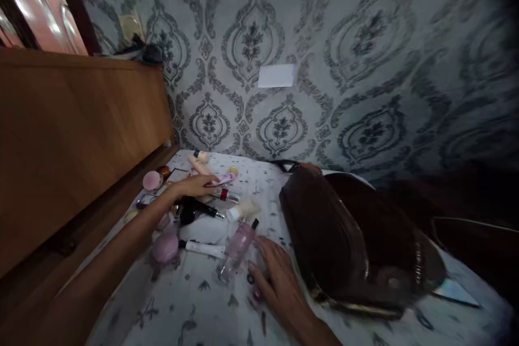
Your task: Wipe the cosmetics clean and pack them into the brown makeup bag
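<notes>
Toward seven o'clock from the view's centre, a translucent pink, cylindrical plastic bottle (237, 250) lies on a white printed cloth (214, 311). The step in hand looks like handling loose toiletries; gripping the bottle would call for the right fingers closing across its width. Its long axis runs from about one o'clock to seven, though which end is the mouth I cannot tell. At its nine-o'clock side is a slim white tube with a black cap (205, 248), cap toward nine. Just beside the bottle at four o'clock, the bare right hand (279, 281) has thumb and fingers parted, visibly holding nothing. Toward eleven, the left hand (194, 185) extends its fingers by a white-and-pink tube (225, 178); whether they grip anything is unclear. At three stands a large dark-brown bag (324, 232).
</notes>
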`<state>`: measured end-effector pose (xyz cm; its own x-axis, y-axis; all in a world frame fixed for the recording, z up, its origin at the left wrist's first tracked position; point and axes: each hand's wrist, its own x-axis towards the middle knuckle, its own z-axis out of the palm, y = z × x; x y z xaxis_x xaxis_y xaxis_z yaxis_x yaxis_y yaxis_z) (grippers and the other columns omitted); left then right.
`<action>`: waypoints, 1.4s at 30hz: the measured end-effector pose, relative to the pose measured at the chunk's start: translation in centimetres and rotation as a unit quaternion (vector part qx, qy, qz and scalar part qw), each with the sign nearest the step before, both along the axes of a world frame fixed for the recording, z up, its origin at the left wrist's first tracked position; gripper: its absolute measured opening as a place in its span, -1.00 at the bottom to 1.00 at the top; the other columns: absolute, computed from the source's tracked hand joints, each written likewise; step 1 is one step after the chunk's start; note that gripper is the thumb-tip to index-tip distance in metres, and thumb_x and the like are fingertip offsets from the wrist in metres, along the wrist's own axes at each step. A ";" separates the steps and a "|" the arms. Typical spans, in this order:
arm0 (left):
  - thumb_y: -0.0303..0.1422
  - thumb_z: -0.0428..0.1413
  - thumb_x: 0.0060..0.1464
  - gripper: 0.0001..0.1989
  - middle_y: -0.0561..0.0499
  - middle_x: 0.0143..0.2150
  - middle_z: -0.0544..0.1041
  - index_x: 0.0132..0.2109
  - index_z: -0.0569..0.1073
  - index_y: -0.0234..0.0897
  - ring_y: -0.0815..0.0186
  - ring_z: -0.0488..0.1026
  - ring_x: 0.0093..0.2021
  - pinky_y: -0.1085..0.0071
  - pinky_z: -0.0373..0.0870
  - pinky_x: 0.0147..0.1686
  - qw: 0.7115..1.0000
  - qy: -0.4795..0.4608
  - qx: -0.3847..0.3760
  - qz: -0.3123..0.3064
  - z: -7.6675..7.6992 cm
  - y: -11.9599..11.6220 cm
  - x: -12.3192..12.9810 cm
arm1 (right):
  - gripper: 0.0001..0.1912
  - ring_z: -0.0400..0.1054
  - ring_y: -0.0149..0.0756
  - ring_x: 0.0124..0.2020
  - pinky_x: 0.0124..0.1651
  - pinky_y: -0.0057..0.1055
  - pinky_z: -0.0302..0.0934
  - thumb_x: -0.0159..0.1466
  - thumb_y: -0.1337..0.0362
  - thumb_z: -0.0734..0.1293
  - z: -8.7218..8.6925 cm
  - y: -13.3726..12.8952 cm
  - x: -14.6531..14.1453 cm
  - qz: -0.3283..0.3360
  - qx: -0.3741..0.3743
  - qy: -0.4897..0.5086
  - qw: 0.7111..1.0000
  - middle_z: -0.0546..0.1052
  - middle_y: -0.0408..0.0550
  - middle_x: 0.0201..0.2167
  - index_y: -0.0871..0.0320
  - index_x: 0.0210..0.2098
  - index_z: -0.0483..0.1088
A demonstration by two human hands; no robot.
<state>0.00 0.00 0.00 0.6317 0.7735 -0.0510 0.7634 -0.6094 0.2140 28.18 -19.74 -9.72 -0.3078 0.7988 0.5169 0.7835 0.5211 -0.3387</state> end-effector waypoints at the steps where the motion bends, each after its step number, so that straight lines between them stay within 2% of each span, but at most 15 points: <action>1: -0.18 0.09 0.31 -0.61 -0.10 0.03 0.53 0.18 0.39 -0.28 0.21 0.54 -0.07 0.15 0.54 -0.08 1.000 0.003 0.017 0.017 0.0 0.8 -0.1 | -0.55 0.42 -0.08 0.14 0.08 -0.06 0.42 0.43 0.17 0.18 0.0 0.0 0.1 0.002 -0.006 0.003 1.000 0.49 0.12 0.13 0.14 0.27 0.19; 6: -0.23 0.13 0.27 -0.65 -0.14 0.19 0.43 0.14 0.42 -0.25 0.10 0.43 0.13 -0.01 0.42 0.11 0.990 0.054 0.095 0.087 0.0 5.1 -1.0 | -0.55 0.42 -0.11 0.14 0.09 -0.13 0.41 0.42 0.17 0.21 0.0 0.0 0.6 0.012 -0.008 0.015 1.000 0.49 0.08 0.13 0.09 0.27 0.19; 11: -0.25 0.18 0.23 -0.60 -0.14 0.26 0.37 0.16 0.41 -0.24 0.02 0.34 0.23 -0.09 0.35 0.16 0.983 0.124 0.112 0.082 0.1 8.6 -2.8 | -0.53 0.41 -0.12 0.13 0.09 -0.16 0.40 0.40 0.20 0.23 0.0 0.0 0.7 0.014 0.011 0.022 1.000 0.50 0.06 0.13 0.09 0.28 0.17; 15: -0.25 0.15 0.26 -0.61 -0.14 0.26 0.37 0.18 0.40 -0.22 0.03 0.35 0.23 -0.10 0.33 0.17 0.973 0.152 0.143 0.103 0.3 10.3 -4.2 | -0.53 0.42 -0.13 0.13 0.08 -0.19 0.41 0.40 0.21 0.23 0.2 0.0 0.7 0.017 0.019 0.021 0.999 0.50 0.06 0.13 0.10 0.27 0.17; 21: -0.22 0.14 0.27 -0.62 -0.14 0.17 0.44 0.16 0.41 -0.25 0.10 0.45 0.11 -0.01 0.44 0.08 0.959 0.180 0.148 0.164 0.1 12.1 -5.9 | -0.53 0.42 -0.15 0.12 0.08 -0.24 0.42 0.40 0.21 0.22 0.0 0.2 1.1 0.020 0.027 0.010 0.999 0.50 0.05 0.13 0.11 0.27 0.17; 26: -0.21 0.15 0.26 -0.63 -0.13 0.12 0.47 0.14 0.42 -0.27 0.15 0.49 0.03 0.07 0.49 0.00 0.956 0.173 0.118 0.205 0.6 12.7 -8.0 | -0.53 0.45 -0.16 0.10 0.08 -0.27 0.43 0.40 0.21 0.22 -0.4 0.6 1.4 0.023 0.040 -0.003 0.999 0.52 0.05 0.11 0.12 0.27 0.17; 30: -0.21 0.15 0.26 -0.62 -0.13 0.13 0.47 0.15 0.41 -0.26 0.14 0.49 0.04 0.07 0.50 0.00 0.948 0.157 0.105 0.256 1.0 12.0 -10.4 | -0.53 0.46 -0.15 0.10 0.08 -0.26 0.43 0.39 0.21 0.22 -0.5 0.5 1.4 0.024 0.036 -0.009 0.999 0.52 0.06 0.11 0.12 0.27 0.17; 36: -0.19 0.14 0.27 -0.61 -0.13 0.11 0.47 0.16 0.40 -0.26 0.15 0.49 0.02 0.09 0.50 -0.02 0.920 0.147 0.090 0.351 -0.2 10.4 -12.8 | -0.49 0.45 -0.13 0.12 0.11 -0.24 0.42 0.38 0.23 0.24 -0.8 0.6 1.7 0.030 0.022 -0.008 0.999 0.50 0.08 0.13 0.12 0.30 0.14; 42: -0.20 0.15 0.25 -0.62 -0.12 0.13 0.47 0.15 0.41 -0.24 0.14 0.48 0.05 0.09 0.50 0.00 0.914 0.140 0.096 0.370 -0.5 10.7 -13.4 | -0.49 0.44 -0.12 0.13 0.12 -0.23 0.41 0.38 0.24 0.25 -1.0 0.7 1.9 0.031 0.017 -0.004 0.999 0.51 0.08 0.14 0.12 0.30 0.17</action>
<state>-13.43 10.68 -0.51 -0.0840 0.9952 0.0507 0.9901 0.0891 -0.1084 30.08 -19.08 -10.72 -0.3609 0.7598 0.5409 0.7514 0.5804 -0.3140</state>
